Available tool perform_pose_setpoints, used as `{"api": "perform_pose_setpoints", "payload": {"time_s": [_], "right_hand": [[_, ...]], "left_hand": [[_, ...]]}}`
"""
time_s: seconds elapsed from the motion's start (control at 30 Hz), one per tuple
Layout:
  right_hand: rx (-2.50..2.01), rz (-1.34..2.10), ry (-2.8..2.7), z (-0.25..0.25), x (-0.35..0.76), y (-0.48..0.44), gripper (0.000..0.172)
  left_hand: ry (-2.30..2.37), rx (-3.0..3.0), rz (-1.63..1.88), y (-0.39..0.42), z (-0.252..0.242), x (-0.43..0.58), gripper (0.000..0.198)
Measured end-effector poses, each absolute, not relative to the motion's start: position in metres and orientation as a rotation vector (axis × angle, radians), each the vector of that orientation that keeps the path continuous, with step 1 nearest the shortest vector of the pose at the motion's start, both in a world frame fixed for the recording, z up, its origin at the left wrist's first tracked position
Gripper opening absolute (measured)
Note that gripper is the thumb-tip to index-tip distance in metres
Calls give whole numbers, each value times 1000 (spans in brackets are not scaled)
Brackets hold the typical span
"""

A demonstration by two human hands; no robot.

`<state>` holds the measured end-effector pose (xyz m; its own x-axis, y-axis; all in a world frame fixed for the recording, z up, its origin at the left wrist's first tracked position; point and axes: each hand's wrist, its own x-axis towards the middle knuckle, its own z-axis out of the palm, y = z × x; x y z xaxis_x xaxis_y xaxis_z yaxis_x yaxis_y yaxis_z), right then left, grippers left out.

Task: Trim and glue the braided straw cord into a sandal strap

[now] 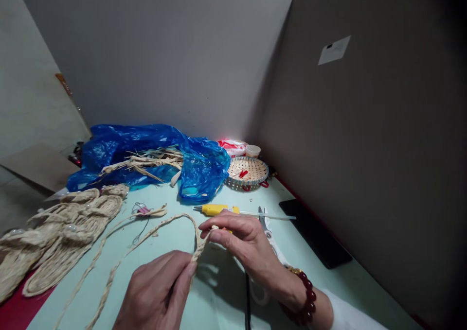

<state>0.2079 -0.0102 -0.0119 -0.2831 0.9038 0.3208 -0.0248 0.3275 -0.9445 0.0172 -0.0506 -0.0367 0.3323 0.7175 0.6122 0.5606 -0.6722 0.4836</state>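
Between my two hands runs a pale braided straw cord (200, 246). My left hand (160, 286) pinches its lower part between thumb and fingers. Close to its upper end, my right hand (245, 240) grips the cord with thumb and fingertips; a red bead bracelet circles that wrist. A long twisted strand (146, 235) loops from the cord to the left and down over the table. Just behind my right hand lies a yellow glue gun (215, 209) with a clear glue stick in it. White-handled scissors (270, 233) are partly hidden under the right hand and forearm.
Woven straw sandals (87, 223) lie at the left. A blue plastic bag (204, 169) with dry straw (153, 162) spreads along the back. Beside it stands a round woven basket (251, 169). A black phone (317, 235) lies at the right, near the dark partition (365, 150).
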Motion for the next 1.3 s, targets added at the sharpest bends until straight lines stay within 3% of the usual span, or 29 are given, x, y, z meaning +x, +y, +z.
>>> {"api": "perform_pose_setpoints", "payload": {"time_s": [0.07, 0.23, 0.37, 0.77, 1.0, 1.13, 1.3], "right_hand": [[-844, 1112, -1561, -12, 208, -11, 9], [-907, 1197, -1429, -18, 206, -7, 9], [-909, 1246, -1368, -23, 205, -5, 12], [-933, 1142, -1421, -16, 207, -9, 10], [-966, 1160, -1462, -19, 205, -7, 19], [-1052, 1040, -1587, -10, 215, -2, 34], [-1420, 650, -1884, -1, 239, 12, 35]], "left_hand": [[1181, 2335, 1198, -51, -39, 17, 17], [1310, 1783, 906, -51, -34, 24, 37], [1348, 1531, 886, -51, -25, 28, 32], [1394, 1788, 944, -59, -31, 28, 33], [1451, 1815, 1021, -55, -30, 27, 27], [1520, 1743, 1064, -54, -28, 24, 30], [1515, 1412, 1088, -41, -34, 10, 35]]}}
